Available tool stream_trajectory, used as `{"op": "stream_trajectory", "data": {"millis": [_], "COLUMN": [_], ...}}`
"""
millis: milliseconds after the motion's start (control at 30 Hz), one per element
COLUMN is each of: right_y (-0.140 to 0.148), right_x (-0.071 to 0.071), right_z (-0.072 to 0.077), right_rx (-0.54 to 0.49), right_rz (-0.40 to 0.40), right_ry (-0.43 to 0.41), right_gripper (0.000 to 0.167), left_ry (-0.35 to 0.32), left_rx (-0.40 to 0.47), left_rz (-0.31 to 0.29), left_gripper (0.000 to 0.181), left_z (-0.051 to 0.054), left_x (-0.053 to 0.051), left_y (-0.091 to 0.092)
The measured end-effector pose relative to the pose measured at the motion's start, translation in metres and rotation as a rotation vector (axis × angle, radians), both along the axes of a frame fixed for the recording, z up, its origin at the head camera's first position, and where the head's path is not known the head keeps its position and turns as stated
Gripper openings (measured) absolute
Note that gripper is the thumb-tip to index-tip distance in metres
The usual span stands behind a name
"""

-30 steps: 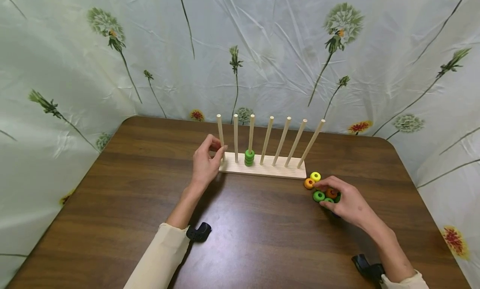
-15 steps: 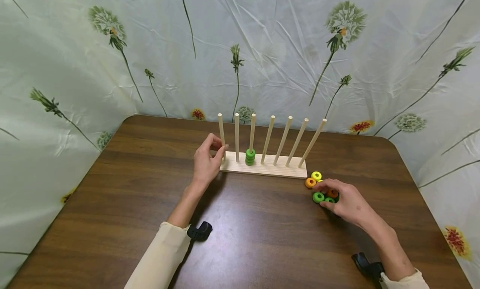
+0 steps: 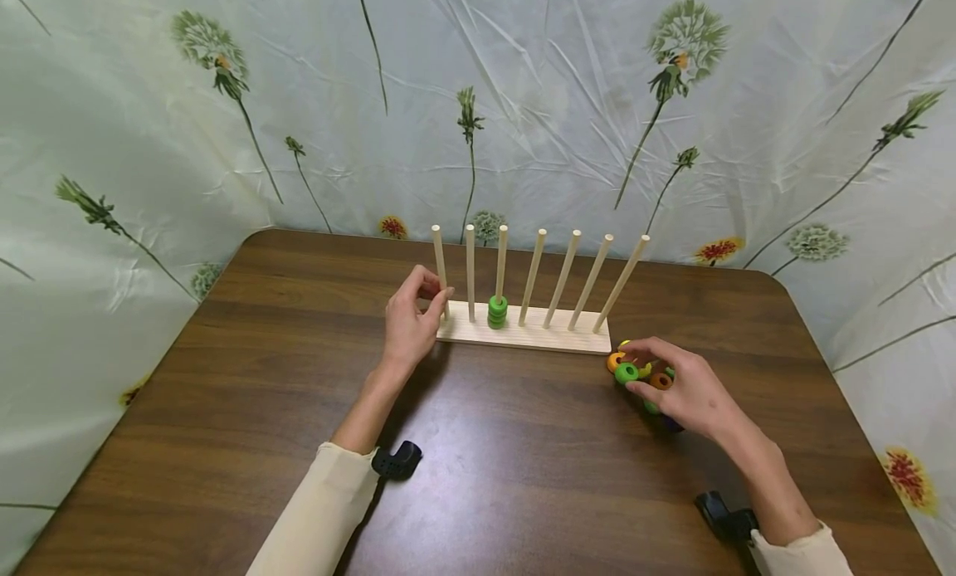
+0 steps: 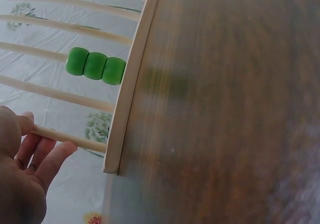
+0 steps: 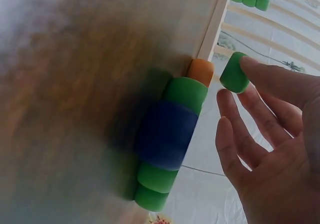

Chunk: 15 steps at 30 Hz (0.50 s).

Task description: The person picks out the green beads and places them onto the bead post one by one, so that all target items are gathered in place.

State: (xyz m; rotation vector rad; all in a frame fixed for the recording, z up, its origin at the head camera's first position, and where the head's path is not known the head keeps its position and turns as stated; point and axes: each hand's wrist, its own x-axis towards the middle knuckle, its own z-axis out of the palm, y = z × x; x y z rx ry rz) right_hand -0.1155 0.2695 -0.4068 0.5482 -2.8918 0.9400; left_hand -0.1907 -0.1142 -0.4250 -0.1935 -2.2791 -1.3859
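Observation:
A pale wooden base (image 3: 553,334) carries several upright pegs in a row. Green beads (image 3: 497,312) are stacked on the third peg from the left; three of them (image 4: 95,66) show in the left wrist view. My left hand (image 3: 409,323) grips the leftmost peg (image 4: 67,137) between thumb and fingers. My right hand (image 3: 690,393) pinches a green bead (image 5: 235,72) by thumb and fingertips, raised over the loose beads. Under and beside that hand lie an orange bead (image 5: 201,72), a dark blue one (image 5: 166,135), more green ones (image 5: 185,94), plus yellow and brown ones, partly hidden.
The brown wooden table (image 3: 508,460) spreads in front of the base. Behind it hangs a pale curtain (image 3: 553,103) printed with flowers. Black bands (image 3: 397,461) are worn on both wrists, below cream sleeves.
My right hand has risen slightly, lifting a green bead up from the loose group. My left hand has stayed at the leftmost peg.

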Motion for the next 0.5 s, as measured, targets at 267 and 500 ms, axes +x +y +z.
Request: {"op": "stream_trajectory", "data": {"millis": [267, 500], "right_y": [-0.0054, -0.0079], "right_x": [-0.0014, -0.0056], "right_z": [0.0040, 0.0056], "right_rx": [-0.044, -0.084], "right_rz": [-0.006, 0.017], "right_ry": [-0.053, 0.005], "right_gripper": [0.043, 0.041], "left_ry": [-0.012, -0.008], "left_rx": [-0.003, -0.007], "left_rz": [0.001, 0.006], "left_gripper": [0.015, 0.016], "left_z": [-0.0019, -0.0007], "left_x": [0.0015, -0.0004], "left_y": [-0.0003, -0.0003]}}
